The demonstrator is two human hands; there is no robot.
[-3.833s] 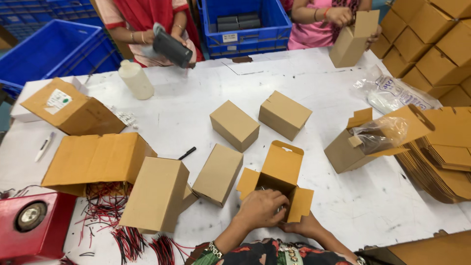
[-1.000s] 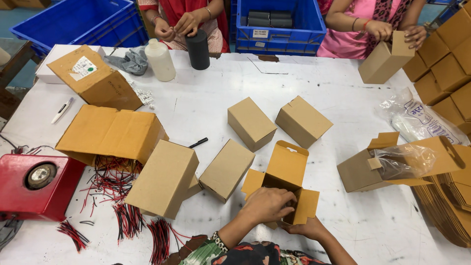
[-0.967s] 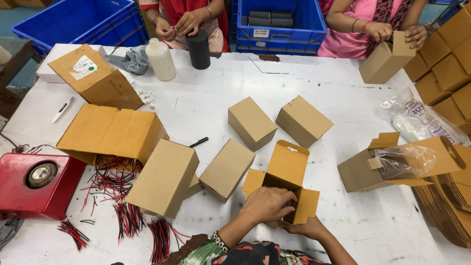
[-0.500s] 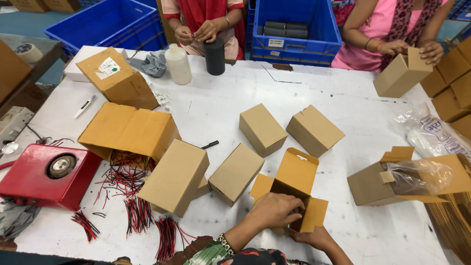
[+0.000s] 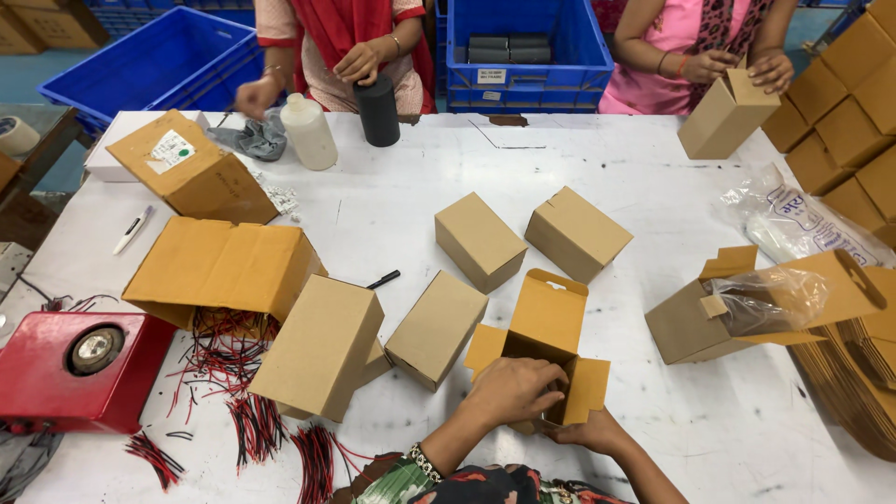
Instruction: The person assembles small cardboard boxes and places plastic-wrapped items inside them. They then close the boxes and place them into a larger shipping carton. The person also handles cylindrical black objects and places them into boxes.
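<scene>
head | left hand (image 5: pixel 511 390) reaches into open carton (image 5: pixel 539 347) | right hand (image 5: pixel 588 431) grips its flap | closed boxes (image 5: pixel 436 329) crowd left

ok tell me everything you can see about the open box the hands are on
The open box is small, plain brown cardboard, standing on the white table near its front edge. Its top is open: the tall lid flap with a tuck tab stands up at the back, and two side flaps splay outward. The left hand covers the opening, fingers curled into it, while the right hand steadies the lower front corner. Nothing inside shows. A closed box sits just beside it.
</scene>
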